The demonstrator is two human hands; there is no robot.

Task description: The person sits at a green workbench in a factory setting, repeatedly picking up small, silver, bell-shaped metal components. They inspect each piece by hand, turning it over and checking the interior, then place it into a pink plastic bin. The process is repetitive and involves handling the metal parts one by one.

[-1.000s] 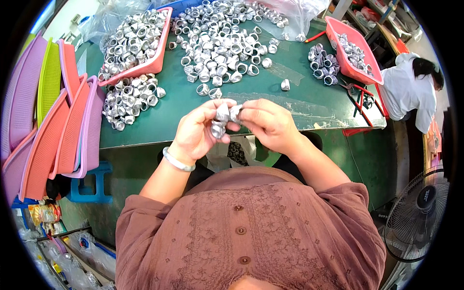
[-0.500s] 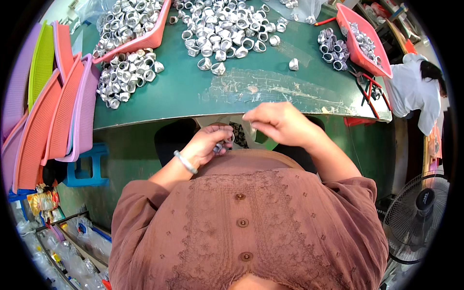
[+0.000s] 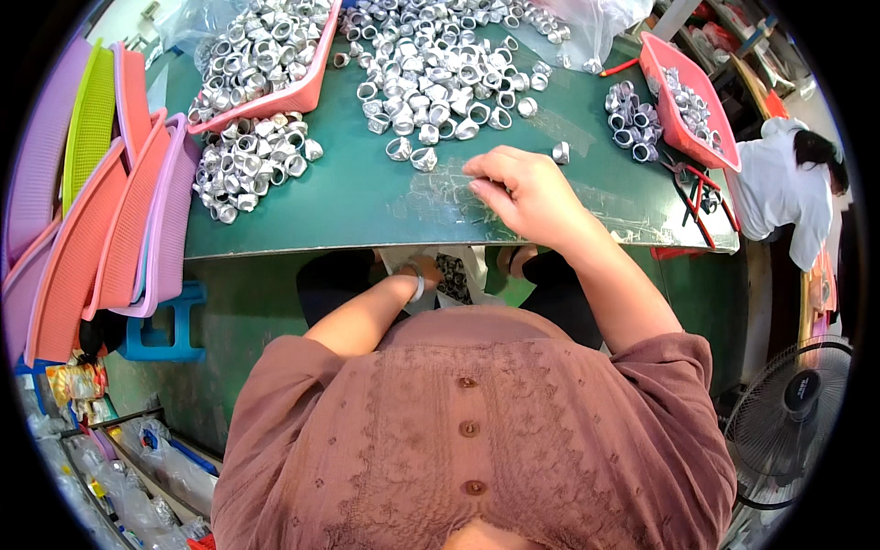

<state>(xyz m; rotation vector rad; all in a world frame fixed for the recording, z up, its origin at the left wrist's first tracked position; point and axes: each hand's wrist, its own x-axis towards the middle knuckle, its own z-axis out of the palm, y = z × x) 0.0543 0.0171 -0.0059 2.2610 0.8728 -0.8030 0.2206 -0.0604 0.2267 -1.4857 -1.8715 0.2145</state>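
Note:
My right hand is over the near part of the green table, palm down. Its thumb and forefinger are slightly apart, with nothing visible between them. Just beyond its fingertips lie two silver rings, at the near side of a big heap of silver rings. A single ring lies to its right. Below the table edge, my left hand reaches down beside a whitish bag holding small dark pieces. A pale bracelet circles that wrist. The left fingers are mostly hidden.
Pink baskets of rings stand at left and right. Another ring pile sits at left, darker rings at right near red-handled pliers. Stacked baskets, a blue stool, a fan and another person flank the table.
My right hand has moved forward from the table edge to over the tabletop. My left hand, which held rings near my body, has gone down and away toward the bag.

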